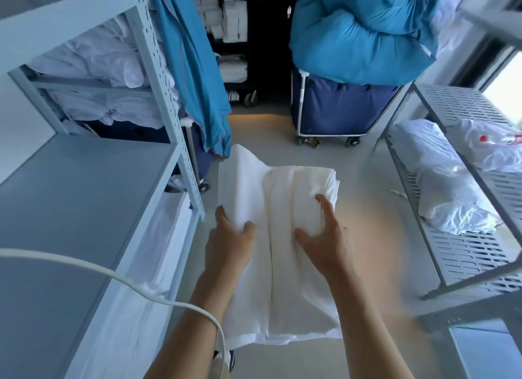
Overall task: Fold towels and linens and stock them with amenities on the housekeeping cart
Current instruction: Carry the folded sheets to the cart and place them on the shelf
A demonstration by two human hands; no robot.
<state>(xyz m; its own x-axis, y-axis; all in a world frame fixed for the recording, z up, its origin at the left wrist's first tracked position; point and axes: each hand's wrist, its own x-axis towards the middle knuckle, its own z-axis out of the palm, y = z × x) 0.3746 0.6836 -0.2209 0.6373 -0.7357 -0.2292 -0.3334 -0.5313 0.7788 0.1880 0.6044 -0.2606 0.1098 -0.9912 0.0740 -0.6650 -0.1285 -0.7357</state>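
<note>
Between grey shelving (84,198), over pale floor (367,251): both hands (230,237) (322,234) gripping folded white linen (282,279).

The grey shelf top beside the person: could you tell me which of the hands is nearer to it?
Left. The left hand grips the white linen's edge on the side facing the grey shelf top; the right hand holds the linen's far side, farther away.
</note>
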